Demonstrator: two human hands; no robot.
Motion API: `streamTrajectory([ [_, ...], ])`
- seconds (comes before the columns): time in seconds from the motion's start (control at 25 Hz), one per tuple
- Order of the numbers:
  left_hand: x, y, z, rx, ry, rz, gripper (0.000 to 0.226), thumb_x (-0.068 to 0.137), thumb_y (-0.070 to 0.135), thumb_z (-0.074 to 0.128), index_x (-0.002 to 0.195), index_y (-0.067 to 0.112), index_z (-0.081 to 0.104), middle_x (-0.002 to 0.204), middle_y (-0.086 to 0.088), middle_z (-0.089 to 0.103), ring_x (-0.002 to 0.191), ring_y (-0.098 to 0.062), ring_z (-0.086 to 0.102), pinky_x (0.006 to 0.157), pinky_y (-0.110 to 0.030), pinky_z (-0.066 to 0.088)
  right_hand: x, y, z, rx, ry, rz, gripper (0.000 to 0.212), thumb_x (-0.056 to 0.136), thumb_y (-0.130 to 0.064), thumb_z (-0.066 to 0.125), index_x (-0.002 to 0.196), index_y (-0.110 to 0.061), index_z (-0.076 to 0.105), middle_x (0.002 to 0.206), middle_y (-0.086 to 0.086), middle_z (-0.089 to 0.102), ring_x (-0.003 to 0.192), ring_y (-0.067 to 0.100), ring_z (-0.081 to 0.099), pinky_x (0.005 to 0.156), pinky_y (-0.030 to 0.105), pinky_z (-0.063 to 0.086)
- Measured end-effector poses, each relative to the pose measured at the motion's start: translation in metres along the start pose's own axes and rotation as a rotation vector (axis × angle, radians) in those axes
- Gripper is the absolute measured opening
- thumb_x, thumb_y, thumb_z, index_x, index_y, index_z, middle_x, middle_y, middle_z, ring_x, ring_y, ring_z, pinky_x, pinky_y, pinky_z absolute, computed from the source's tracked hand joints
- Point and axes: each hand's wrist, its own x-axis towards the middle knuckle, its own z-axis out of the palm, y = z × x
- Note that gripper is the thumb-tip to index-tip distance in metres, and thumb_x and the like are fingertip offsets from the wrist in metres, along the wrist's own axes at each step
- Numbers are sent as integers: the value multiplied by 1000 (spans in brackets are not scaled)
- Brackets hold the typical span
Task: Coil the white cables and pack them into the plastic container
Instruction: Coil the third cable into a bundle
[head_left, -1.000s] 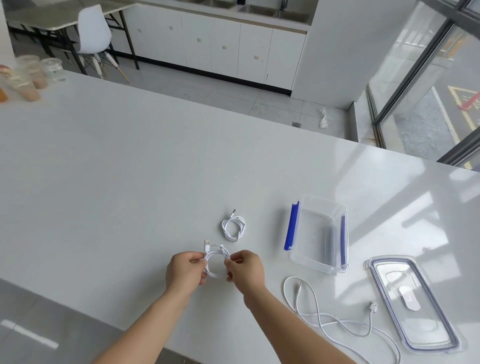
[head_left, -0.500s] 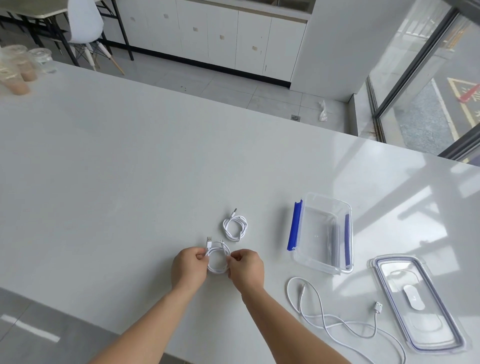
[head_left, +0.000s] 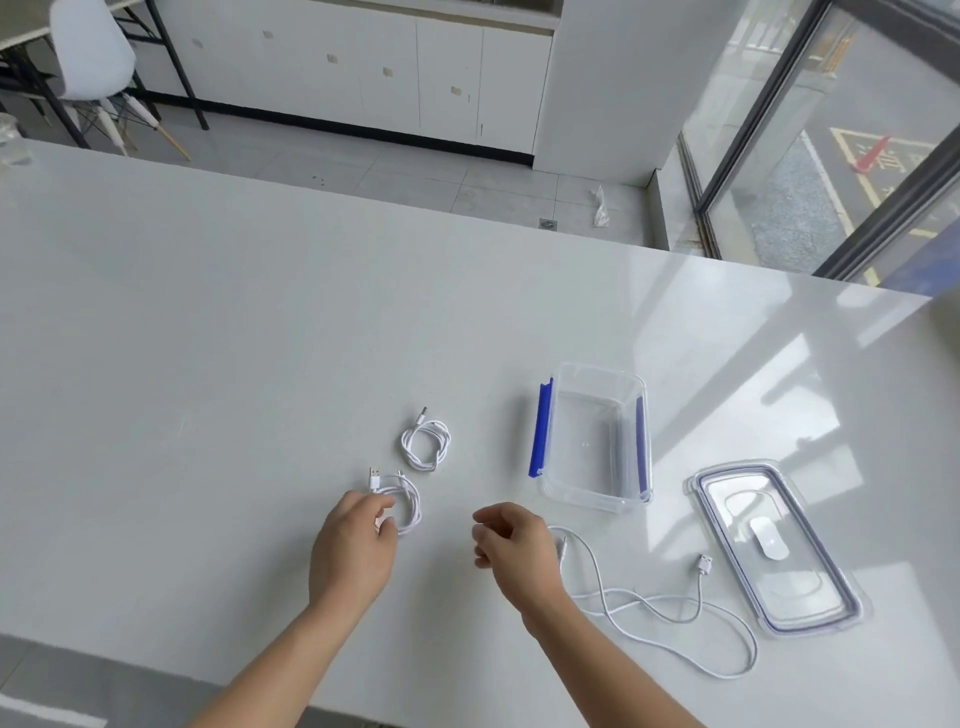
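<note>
Three white cables on the table (head_left: 208, 364).
1. Far coil (head_left: 426, 440): flat, plug pointing away from the person.
2. Near coil (head_left: 408, 501): flat, USB plug pointing away. The left hand (head_left: 353, 551) curls its fingers on the near edge, probably to stop the loops springing open.
3. Loose cable (head_left: 675, 613): sprawled left to right beside the right hand (head_left: 514, 545), whose fingers are loosely curled and empty.

Plastic container (head_left: 587, 499): open and empty, long axis running away from the person.

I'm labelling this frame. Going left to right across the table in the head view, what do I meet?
Left hand → right hand → container → lid. Left out for overlap: near coil, far coil, loose cable.
</note>
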Motion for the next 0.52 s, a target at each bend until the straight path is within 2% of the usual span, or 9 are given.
streamTrajectory([
  [0.12, -10, 21, 15, -5, -49, 110, 19, 87, 8, 66, 100, 19, 74, 104, 2, 66, 90, -23, 65, 78, -37, 54, -18, 9, -37, 10, 53, -38, 18, 85, -11, 62, 87, -25, 74, 76, -5, 75, 61, 10, 67, 66, 31, 61],
  [0.2, -18, 38, 29, -26, -116, 175, 20, 87, 8, 67, 102, 18, 74, 100, 2, 66, 90, -20, 65, 80, -34, 54, -31, 21, -70, -10, 133, -52, 17, 84, -12, 63, 83, -26, 73, 77, -4, 74, 63, 13, 68, 65, 33, 59],
  [0.32, -32, 66, 51, -37, -211, 269, 20, 87, 9, 67, 103, 20, 74, 95, 6, 64, 85, -15, 64, 80, -30, 52, -44, 48, -120, -77, 321, -27, 18, 86, -13, 64, 81, -28, 72, 75, -7, 75, 70, 16, 71, 67, 37, 58],
  [0.52, -54, 106, 90, 31, -306, 487, 20, 91, 17, 62, 107, 23, 72, 100, 6, 65, 99, -15, 61, 83, -31, 51, -50, 86, -178, -290, 627, 93, 8, 92, -26, 65, 86, -25, 69, 76, -11, 69, 73, 13, 65, 68, 34, 53],
])
